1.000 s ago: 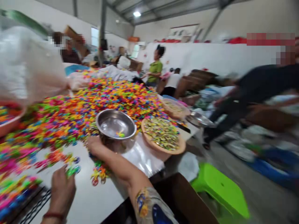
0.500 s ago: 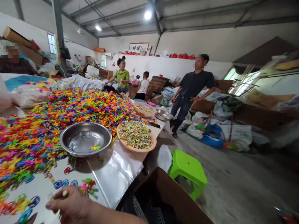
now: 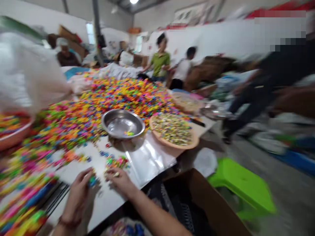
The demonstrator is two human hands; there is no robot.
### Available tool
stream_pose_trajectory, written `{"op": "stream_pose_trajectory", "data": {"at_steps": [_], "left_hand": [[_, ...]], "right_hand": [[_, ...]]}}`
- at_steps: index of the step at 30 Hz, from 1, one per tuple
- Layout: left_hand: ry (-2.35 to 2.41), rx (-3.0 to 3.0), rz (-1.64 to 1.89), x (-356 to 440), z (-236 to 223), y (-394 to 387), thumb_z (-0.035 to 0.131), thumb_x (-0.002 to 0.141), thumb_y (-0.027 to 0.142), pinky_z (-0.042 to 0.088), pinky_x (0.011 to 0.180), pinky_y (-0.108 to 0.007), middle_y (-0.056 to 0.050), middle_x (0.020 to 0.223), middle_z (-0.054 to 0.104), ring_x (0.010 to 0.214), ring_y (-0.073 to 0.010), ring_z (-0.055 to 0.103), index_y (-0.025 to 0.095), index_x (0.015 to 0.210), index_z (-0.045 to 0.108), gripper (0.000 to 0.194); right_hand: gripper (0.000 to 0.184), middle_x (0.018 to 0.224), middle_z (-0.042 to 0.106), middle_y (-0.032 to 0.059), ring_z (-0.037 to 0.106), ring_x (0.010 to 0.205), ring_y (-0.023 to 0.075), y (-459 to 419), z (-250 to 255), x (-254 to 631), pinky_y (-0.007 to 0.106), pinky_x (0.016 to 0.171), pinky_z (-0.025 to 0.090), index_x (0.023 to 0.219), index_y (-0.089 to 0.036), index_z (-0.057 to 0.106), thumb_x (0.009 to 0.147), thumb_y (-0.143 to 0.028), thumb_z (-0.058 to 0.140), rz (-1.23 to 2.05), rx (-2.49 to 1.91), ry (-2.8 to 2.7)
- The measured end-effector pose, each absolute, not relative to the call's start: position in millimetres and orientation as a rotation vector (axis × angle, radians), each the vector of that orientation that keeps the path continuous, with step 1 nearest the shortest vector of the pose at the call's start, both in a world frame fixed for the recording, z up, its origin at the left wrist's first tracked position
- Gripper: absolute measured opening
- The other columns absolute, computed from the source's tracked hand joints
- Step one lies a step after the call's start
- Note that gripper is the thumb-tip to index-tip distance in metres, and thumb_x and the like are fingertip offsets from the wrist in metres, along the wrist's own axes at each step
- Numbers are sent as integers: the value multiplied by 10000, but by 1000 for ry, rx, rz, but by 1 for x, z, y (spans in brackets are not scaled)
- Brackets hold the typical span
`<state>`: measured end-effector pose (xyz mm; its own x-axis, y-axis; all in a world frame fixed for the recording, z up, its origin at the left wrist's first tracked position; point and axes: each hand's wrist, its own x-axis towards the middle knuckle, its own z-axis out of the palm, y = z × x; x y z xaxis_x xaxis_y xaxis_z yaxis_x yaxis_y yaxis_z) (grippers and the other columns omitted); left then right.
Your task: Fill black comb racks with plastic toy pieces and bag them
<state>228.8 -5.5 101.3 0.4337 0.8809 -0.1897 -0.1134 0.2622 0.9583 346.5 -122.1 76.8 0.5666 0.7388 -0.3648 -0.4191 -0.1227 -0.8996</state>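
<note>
Head view: holds a blue-green piece in the nearly closed fingers of the left hand, just above the near part of the white surface. Wears a red band on the same wrist. Holds a pale piece between the bent, nearly closed fingers of the right hand, near the left hand but apart from it. Cannot tell the exact grip on either piece, for blur.

Shows a small cluster of coloured pieces on the surface, just beyond the right hand, and a clear plastic sheet lying to its right. Has a metal bowl beyond these, with a few yellow and green pieces inside, and an orange basin to its right, full of small pale and coloured pieces. Spreads a large bright pile behind and to the left of the bowl.

Includes a brown box below the surface edge at right, with dark cloth inside, and a green stool beside it. Shows a person in a green shirt beyond the pile, blurred.
</note>
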Motion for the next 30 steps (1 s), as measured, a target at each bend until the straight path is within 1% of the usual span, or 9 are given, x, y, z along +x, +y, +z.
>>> {"op": "stream_pose_trajectory", "data": {"at_steps": [2,3,5,7,11,15,20,25,30], "left_hand": [[890,982,775,226,96,-10,896,496,340,548,699,-283,-25,998,689,800,-157,673,219,1046,649,615],[872,895,779,226,93,-10,905,483,306,536,714,-260,-17,999,679,804,-136,668,222,1071,628,656],[855,779,725,225,86,-10,913,493,312,509,686,-230,-19,877,676,730,-110,645,172,951,628,557],[836,710,667,223,82,-11,906,516,400,489,655,-224,-28,763,658,681,-108,627,137,811,608,495],[830,780,671,218,79,-23,806,631,575,432,551,-217,3,650,618,552,-91,567,154,806,557,520],[888,944,718,216,76,-32,670,753,641,330,458,-194,60,563,539,456,-67,447,188,845,497,494],[885,1061,686,218,77,-34,570,805,677,330,465,-206,68,562,513,465,-78,434,209,834,448,485],[904,1105,726,219,78,-36,582,772,701,361,509,-217,64,632,487,534,-88,467,209,801,441,513],[911,1161,708,218,69,-35,558,796,692,354,524,-232,60,671,455,556,-91,426,206,817,456,497]], "right_hand": [[509,604,642,-30,395,413,49,-123,83,345,199,413,300,875,-181,698,532,-525,849,999,-1388,-292],[500,627,655,-21,368,412,45,-123,84,346,202,408,283,908,-177,701,564,-512,842,1009,-1380,-325],[465,679,680,7,349,421,44,-120,85,347,209,404,258,927,-165,695,643,-518,800,989,-1355,-366],[472,706,691,18,356,434,48,-117,82,346,209,410,257,937,-166,690,642,-517,805,987,-1362,-397],[493,689,672,9,357,440,46,-115,78,337,200,413,256,932,-164,718,627,-539,815,1012,-1397,-452],[484,688,666,8,385,456,53,-114,79,329,203,423,280,928,-165,738,635,-543,816,1014,-1411,-481],[477,669,658,-3,376,439,52,-114,79,324,204,417,271,914,-173,723,636,-549,816,1033,-1400,-458],[429,643,637,-12,377,446,53,-115,77,322,204,427,282,869,-172,718,668,-543,800,1072,-1361,-479],[428,628,608,-18,359,447,49,-116,75,321,200,420,269,799,-165,705,690,-573,771,1098,-1338,-464]]}}
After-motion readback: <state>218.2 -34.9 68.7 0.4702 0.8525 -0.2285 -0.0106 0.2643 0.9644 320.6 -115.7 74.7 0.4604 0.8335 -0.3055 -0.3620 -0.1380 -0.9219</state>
